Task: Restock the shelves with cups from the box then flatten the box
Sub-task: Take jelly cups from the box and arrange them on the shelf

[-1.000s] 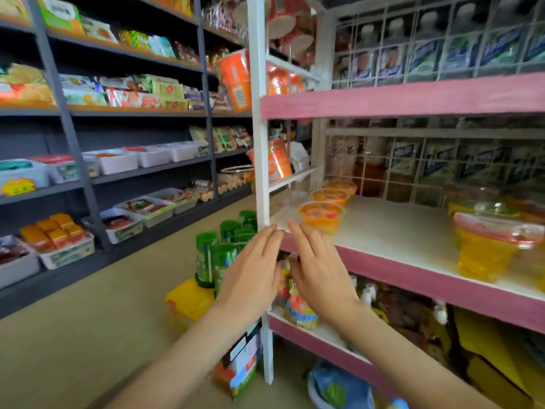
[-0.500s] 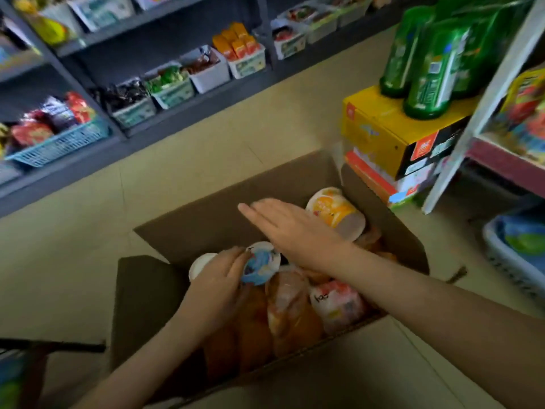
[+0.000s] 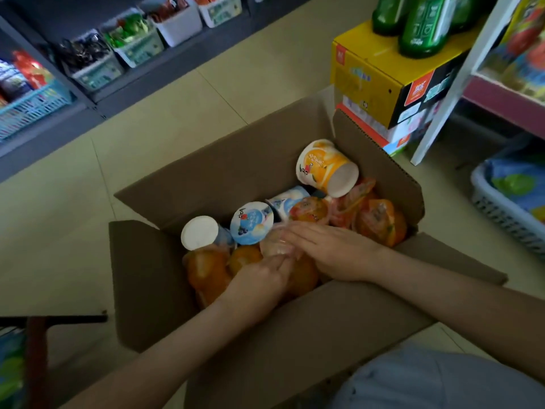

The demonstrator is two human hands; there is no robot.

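Head view, nearest first: the box [image 3: 295, 335] stands on the floor with its flaps spread and cups heaped inside. Just past its near wall both hands meet on a clear cup [image 3: 275, 245]. The left hand [image 3: 259, 280] curls its fingers [image 3: 278, 264] round the near side; the right hand [image 3: 333, 250] lays straight, closed-up fingers over the top. Thin plastic under a film lid is probably light, slick and easily dented, so hold it by rim and base. A blue-lidded cup [image 3: 250, 222] lies mid-box, and an orange cup [image 3: 324, 168] lies on its side near the far right corner.
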